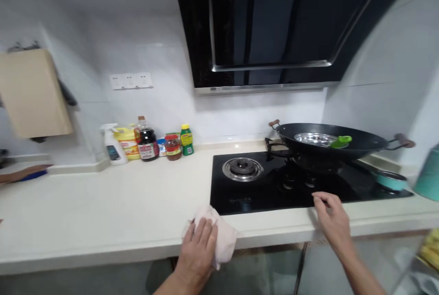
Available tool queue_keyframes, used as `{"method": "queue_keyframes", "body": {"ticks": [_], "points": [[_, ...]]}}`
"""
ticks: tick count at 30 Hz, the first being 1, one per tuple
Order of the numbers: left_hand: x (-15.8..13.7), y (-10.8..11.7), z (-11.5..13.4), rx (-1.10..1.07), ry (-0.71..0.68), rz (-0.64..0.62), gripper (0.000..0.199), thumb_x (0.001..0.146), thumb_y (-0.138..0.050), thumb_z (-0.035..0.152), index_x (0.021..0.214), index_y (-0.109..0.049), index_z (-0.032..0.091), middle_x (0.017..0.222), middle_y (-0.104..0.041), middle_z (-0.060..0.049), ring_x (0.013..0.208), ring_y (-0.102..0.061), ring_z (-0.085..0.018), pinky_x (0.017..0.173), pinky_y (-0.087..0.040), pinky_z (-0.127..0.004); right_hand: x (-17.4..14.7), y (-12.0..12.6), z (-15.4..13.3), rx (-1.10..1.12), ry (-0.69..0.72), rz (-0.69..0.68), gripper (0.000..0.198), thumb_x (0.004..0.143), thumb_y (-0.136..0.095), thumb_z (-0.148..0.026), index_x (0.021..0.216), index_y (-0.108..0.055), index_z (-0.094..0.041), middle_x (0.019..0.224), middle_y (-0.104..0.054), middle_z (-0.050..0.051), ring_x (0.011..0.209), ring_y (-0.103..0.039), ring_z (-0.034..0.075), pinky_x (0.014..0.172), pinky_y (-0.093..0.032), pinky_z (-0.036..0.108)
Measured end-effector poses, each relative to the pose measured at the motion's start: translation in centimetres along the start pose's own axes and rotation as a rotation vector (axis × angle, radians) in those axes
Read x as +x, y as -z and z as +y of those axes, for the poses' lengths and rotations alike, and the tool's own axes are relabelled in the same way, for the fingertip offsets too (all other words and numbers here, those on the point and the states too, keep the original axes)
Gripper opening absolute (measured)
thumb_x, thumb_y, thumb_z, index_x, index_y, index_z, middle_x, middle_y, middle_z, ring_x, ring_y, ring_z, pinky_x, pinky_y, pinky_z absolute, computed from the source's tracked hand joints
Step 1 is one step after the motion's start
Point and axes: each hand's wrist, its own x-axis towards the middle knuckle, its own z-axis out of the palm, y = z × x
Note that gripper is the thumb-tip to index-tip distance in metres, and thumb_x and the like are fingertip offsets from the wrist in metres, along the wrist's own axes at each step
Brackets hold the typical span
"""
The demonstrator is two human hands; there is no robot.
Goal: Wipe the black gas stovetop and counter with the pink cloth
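My left hand (197, 251) is laid over a pale pink cloth (225, 239) at the front edge of the counter, its fingers pressing and gripping the fabric. Part of the cloth hangs past the edge. Just beyond it lies the near left corner of the black glass gas stove (260, 200). My right hand (332, 217) hovers at the stove's front edge, fingers curled in and thumb against the forefinger, with nothing visible in it. A burner (243, 168) with a steel ring is bare on the left side of the stove.
A large wok (363, 142) sits on the right burner, holding a steel strainer (310, 138) with a green handle (341, 142). Beside it is a small turquoise pan (391, 179). Bottles and jars (148, 144) line the back wall. A black range hood (267, 25) overhangs the stove.
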Motion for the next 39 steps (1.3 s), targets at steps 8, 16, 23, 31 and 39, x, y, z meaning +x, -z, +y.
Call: {"method": "queue_keyframes", "body": {"ticks": [8, 16, 23, 31, 39], "points": [[8.6, -4.2, 11.6, -0.110, -0.073, 0.241, 0.033, 0.094, -0.051, 0.019, 0.123, -0.066, 0.015, 0.122, -0.071, -0.015, 0.123, -0.058, -0.031, 0.106, -0.037, -0.050, -10.7, 2.7, -3.4, 0.211, -0.292, -0.043, 0.034, 0.091, -0.056, -0.054, 0.096, -0.068, -0.023, 0.102, -0.068, 0.008, 0.098, -0.063, 0.025, 0.088, -0.051, 0.037], [16.0, -6.2, 20.5, -0.186, -0.132, 0.143, 0.032, 0.093, -0.060, 0.022, 0.123, -0.066, 0.012, 0.126, -0.068, -0.018, 0.121, -0.059, -0.033, 0.100, -0.044, -0.051, -16.5, 1.9, -1.8, 0.741, -0.851, -0.235, 0.062, 0.068, -0.073, -0.074, 0.106, -0.066, -0.025, 0.091, -0.072, 0.005, 0.079, -0.066, 0.023, 0.074, -0.054, 0.034], [16.7, -3.7, 19.4, -0.563, -0.193, -0.117, 0.080, 0.068, -0.073, 0.023, 0.143, -0.047, 0.012, 0.151, -0.046, -0.023, 0.142, -0.037, -0.041, 0.112, -0.032, -0.064, -14.4, 1.0, -1.2, 1.165, -1.116, -0.177, 0.081, 0.064, -0.065, -0.087, 0.117, -0.065, -0.026, 0.112, -0.072, 0.009, 0.098, -0.067, 0.026, 0.082, -0.054, 0.041], [15.6, -0.7, 16.2, -0.941, -0.202, -0.203, 0.059, 0.065, -0.057, 0.002, 0.120, -0.059, 0.021, 0.158, -0.041, -0.014, 0.151, -0.026, -0.034, 0.119, -0.027, -0.063, -12.4, 2.0, -5.7, 1.160, -0.884, -0.239, 0.059, 0.076, -0.070, -0.068, 0.115, -0.072, -0.022, 0.115, -0.074, 0.009, 0.111, -0.066, 0.029, 0.097, -0.051, 0.043], [10.6, -0.3, 15.7, -1.190, -0.083, -0.203, 0.072, 0.068, -0.059, 0.002, 0.137, -0.043, 0.017, 0.160, -0.033, -0.020, 0.152, -0.024, -0.035, 0.118, -0.033, -0.059, -10.9, 2.4, -7.1, 0.756, -0.818, -0.286, 0.061, 0.071, -0.077, -0.057, 0.117, -0.071, -0.018, 0.121, -0.072, 0.011, 0.116, -0.065, 0.032, 0.106, -0.047, 0.045]]}}
